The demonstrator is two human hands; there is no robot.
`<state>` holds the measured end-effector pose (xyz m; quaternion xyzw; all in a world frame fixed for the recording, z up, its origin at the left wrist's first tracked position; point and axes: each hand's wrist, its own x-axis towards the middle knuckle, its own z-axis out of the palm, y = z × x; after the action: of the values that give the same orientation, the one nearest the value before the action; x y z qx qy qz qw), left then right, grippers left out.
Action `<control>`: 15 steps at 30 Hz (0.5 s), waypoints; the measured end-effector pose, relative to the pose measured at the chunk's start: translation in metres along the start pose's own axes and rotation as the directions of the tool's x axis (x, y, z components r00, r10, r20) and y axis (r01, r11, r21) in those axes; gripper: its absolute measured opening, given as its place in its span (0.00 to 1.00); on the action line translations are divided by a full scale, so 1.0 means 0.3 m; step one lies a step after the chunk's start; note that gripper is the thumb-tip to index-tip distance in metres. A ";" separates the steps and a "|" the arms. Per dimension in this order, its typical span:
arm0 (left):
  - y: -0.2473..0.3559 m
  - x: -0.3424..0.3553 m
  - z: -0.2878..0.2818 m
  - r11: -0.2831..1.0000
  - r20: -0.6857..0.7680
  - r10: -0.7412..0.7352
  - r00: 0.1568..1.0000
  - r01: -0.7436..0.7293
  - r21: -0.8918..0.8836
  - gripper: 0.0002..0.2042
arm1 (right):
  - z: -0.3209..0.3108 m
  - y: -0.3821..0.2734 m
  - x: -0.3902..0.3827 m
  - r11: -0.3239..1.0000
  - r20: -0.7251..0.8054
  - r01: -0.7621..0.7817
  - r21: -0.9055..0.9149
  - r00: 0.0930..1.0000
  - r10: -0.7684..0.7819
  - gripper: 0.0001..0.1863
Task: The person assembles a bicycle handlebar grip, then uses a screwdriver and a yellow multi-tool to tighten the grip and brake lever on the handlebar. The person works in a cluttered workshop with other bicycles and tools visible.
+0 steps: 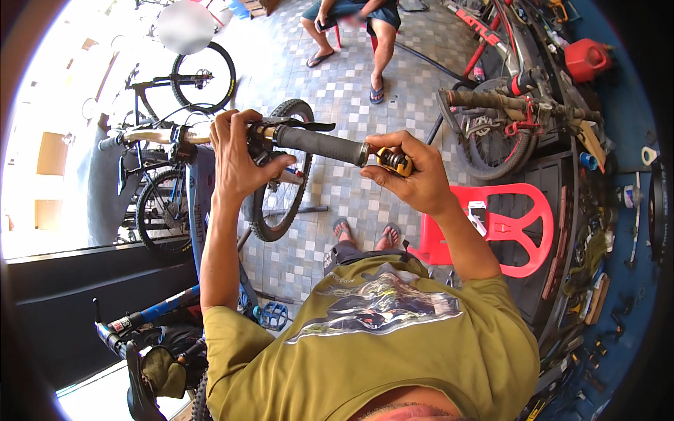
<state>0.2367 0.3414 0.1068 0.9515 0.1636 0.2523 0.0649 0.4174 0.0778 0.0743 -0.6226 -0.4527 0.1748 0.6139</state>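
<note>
A bicycle handlebar runs across in front of me, with a dark rubber grip on its right end. Just inboard of that grip, my left hand is closed over the bar beside the black brake lever, its thumb pointing right. A compact yellow-and-black folding multi-tool is pinched in my right hand, up against the grip's outer end. Whether its tip sits in a bolt there is too small to tell. Below the bar shows the bicycle's front wheel.
A red plastic chair with a small white item stands by my right elbow. Other bicycles stand at the left; a bicycle with a brown-gripped handlebar is at the right. A seated person is ahead. Tools hang on the blue wall.
</note>
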 end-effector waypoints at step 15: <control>-0.071 -0.039 0.065 0.981 -0.179 0.013 0.984 -0.048 -0.190 0.45 | 0.104 -0.008 -0.018 0.997 -0.055 0.070 -0.030 0.996 -0.072 0.20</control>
<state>0.2309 0.3565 0.0802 0.9168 0.1288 0.3517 0.1385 0.3896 0.0920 0.0688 -0.6194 -0.4596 0.1289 0.6234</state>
